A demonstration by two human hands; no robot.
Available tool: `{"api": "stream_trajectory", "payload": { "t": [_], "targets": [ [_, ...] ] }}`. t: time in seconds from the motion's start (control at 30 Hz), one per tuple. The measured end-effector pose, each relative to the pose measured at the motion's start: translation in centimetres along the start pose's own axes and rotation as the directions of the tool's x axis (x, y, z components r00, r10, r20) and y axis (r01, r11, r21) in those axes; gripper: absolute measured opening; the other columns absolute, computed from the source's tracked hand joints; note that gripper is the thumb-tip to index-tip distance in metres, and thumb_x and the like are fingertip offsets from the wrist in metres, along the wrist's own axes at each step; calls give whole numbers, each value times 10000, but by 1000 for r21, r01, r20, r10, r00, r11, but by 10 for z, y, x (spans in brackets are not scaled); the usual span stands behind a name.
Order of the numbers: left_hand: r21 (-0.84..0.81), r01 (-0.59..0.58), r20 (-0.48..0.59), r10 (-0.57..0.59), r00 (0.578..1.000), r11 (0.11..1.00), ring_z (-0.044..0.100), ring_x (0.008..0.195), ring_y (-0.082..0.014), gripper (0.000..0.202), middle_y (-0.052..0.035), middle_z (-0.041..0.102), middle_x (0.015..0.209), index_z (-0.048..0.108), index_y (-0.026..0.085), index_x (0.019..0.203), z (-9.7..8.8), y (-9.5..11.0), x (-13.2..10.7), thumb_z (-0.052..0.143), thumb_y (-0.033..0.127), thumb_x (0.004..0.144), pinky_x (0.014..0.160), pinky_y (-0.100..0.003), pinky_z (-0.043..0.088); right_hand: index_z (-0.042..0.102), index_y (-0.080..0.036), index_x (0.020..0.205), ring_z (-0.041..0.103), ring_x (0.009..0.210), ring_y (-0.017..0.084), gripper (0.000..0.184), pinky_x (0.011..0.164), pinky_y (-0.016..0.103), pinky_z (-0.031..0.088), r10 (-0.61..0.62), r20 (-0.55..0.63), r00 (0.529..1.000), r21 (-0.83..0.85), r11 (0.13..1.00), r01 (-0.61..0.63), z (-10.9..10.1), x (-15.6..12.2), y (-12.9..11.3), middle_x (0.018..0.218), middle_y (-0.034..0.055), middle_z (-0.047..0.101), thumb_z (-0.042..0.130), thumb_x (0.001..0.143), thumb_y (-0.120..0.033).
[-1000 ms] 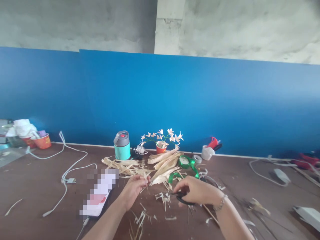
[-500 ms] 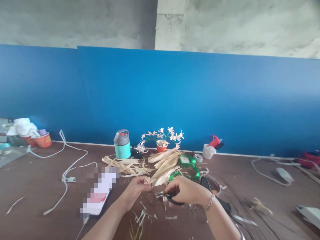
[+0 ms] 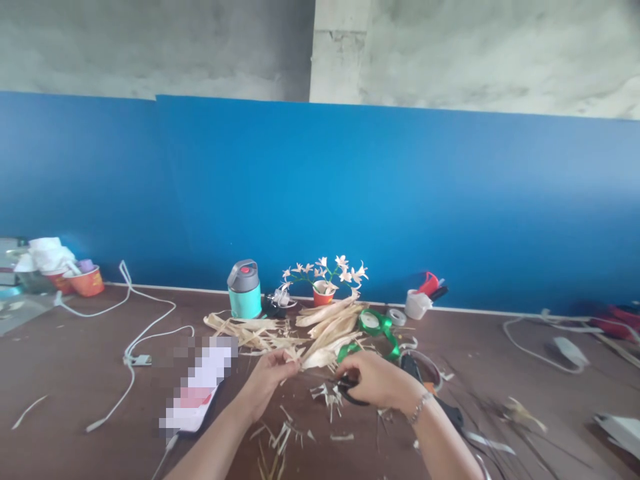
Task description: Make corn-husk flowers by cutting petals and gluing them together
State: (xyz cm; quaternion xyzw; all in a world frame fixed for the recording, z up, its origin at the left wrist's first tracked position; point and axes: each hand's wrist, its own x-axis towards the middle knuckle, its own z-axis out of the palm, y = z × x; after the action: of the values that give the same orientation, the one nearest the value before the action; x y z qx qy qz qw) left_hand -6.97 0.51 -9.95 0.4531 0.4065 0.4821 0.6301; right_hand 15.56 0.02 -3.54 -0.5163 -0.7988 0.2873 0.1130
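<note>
My left hand (image 3: 267, 377) pinches a small pale strip of dried husk (image 3: 294, 357) above the brown table (image 3: 75, 373). Just to its right, my right hand (image 3: 375, 379) is closed round black-handled scissors (image 3: 347, 390), whose blades point left toward the strip. Cut husk scraps (image 3: 327, 395) lie under and in front of both hands. Behind the hands lies a pile of dried husks (image 3: 325, 327).
A green ribbon roll (image 3: 373, 323), a teal flask (image 3: 245, 290), a red cup of paper flowers (image 3: 323, 280), tape rolls (image 3: 397, 317) and a white cup (image 3: 415, 303) stand behind the husks. White cables (image 3: 135, 340) and red cups (image 3: 85, 281) lie left; more cables (image 3: 540, 340) right.
My right hand with the scissors has moved left, toward the left hand and its husk strip. The left hand has shifted only slightly.
</note>
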Motion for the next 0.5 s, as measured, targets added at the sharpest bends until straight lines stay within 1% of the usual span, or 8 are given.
{"api": "stream_trajectory", "payload": {
  "t": [0.03, 0.1, 0.2, 0.3, 0.4, 0.5],
  "targets": [
    [18, -20, -46, 21, 999, 1000, 555, 762, -187, 193, -4, 627, 685, 600, 171, 592, -1, -1, 1, 732, 313, 586, 718, -270, 371, 706, -216, 773, 536, 577, 139, 298, 498, 205, 333, 20, -57, 998, -53, 998, -23, 2, 1, 5, 640, -8, 645, 555, 535, -122],
    [60, -65, -105, 71, 992, 996, 553, 742, -187, 207, 0, 620, 675, 596, 173, 611, -2, -1, 2, 734, 325, 583, 688, -264, 374, 691, -203, 782, 555, 617, 160, 288, 535, 221, 344, 59, -104, 993, -133, 988, -73, 6, 4, 13, 679, 13, 658, 559, 538, -127],
    [119, -137, -120, 151, 981, 983, 523, 678, -160, 206, 12, 587, 663, 578, 177, 617, -3, 1, 2, 724, 321, 593, 632, -240, 362, 674, -193, 797, 586, 699, 190, 241, 601, 242, 357, 91, -133, 987, -193, 974, -116, 14, 9, 20, 738, 43, 671, 563, 587, -156],
    [192, -187, -122, 213, 969, 963, 477, 613, -134, 186, 26, 536, 629, 563, 184, 596, -3, 4, 1, 703, 305, 610, 601, -233, 345, 644, -178, 837, 593, 763, 205, 229, 646, 255, 356, 121, -187, 975, -257, 952, -167, 20, 13, 20, 797, 67, 663, 539, 635, -150],
    [336, -291, -120, 347, 930, 896, 500, 686, -160, 131, 6, 549, 685, 572, 193, 587, -3, 7, 0, 669, 265, 641, 667, -254, 356, 609, -150, 891, 583, 807, 215, 304, 670, 257, 357, 150, -177, 973, -304, 932, -199, 23, 15, 17, 872, 94, 641, 553, 596, -101],
    [448, -349, -121, 442, 889, 823, 520, 784, -193, 81, -29, 589, 805, 588, 196, 588, -2, 7, 0, 656, 207, 630, 724, -273, 359, 588, -130, 921, 562, 854, 228, 378, 683, 260, 357, 154, -170, 973, -333, 921, -204, 22, 16, 17, 942, 119, 613, 548, 553, -55]
  ]
}}
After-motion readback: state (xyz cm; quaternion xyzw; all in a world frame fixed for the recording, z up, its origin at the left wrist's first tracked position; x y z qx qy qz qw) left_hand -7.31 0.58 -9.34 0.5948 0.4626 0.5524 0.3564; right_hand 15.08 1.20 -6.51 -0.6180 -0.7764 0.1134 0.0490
